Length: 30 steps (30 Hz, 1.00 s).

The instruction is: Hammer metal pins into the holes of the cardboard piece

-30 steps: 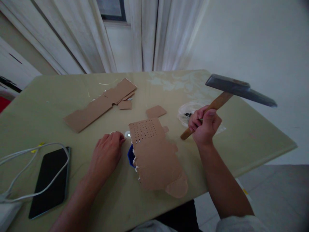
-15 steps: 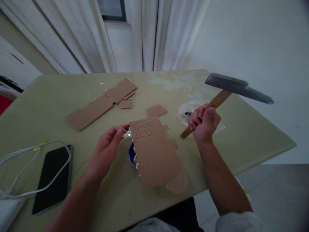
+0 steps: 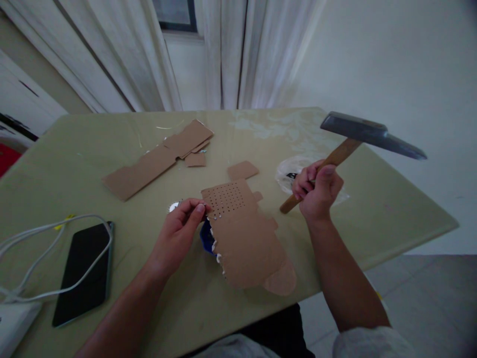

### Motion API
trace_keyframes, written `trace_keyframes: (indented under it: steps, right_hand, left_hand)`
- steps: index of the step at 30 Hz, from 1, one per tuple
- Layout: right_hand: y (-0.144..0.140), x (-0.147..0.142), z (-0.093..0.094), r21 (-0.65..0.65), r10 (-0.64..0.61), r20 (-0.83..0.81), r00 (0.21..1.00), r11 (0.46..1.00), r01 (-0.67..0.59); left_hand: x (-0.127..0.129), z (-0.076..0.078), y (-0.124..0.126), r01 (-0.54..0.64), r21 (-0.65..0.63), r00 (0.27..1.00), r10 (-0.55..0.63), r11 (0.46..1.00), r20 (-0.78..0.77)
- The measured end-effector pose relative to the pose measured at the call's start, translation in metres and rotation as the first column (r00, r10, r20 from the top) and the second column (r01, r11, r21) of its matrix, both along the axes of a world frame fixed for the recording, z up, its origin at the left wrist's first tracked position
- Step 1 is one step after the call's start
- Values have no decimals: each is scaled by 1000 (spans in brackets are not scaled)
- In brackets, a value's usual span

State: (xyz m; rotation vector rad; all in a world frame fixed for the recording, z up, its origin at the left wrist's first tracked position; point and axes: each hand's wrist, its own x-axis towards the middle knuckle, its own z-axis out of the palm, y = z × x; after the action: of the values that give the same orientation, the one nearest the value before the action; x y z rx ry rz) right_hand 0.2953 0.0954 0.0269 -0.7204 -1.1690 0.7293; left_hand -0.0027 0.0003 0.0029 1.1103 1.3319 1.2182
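**L hand back at the perforated card, hammer held raised**

Bench (image 3: 391,209): olive-green top, unchanged vs. the two earlier frames; view shifted only slightly.

Long cardboard strip (image 3: 156,159) at far centre-left w/ small offcuts beside it, one separate offcut (image 3: 243,170) near centre. None moved.

Phone (image 3: 84,271) face-down-dark at near left, white cable (image 3: 55,233) looped across it. Not moved.

Hammer (image 3: 357,139): head up over the bench's right side, wooden handle slanting down to the R hand (image 3: 316,191). Grip clenched around the handle's lower part. Position nearly same across all three frames, so no stroke made in this interval.

Perforated cardboard piece (image 3: 246,238): lies flat near the front edge, hole grid at its far end, blue object (image 3: 205,238) partly under its left edge. Piece sits about as before.

L hand (image 3: 181,231): main change. 1.0 s ago it rested palm-down on the bench left of the card; 0.5 s ago lifted, fingers pinching. Now fingertips are at the card's left far corner by the hole grid, grip pinched on something small; too small to identify, possibly a nail or pin. Reads as placing/steadying at a hole, hammer waiting.

Small shiny disc (image 3: 174,206) just beyond L hand, now uncovered.
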Motion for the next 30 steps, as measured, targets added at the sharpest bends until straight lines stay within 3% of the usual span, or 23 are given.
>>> trace_keyframes:
  steps: [16,30]
  right_hand:
    - [-1,-1,1,-10,-33,53,998,999,33]
    - [-1,-1,2,-30,-54,66,996,998,56]
  left_hand:
    - [-2,-6,2,-76,-98,980,93,992,177]
    - [-2,-6,2,-102,-128,967,128,986,219]
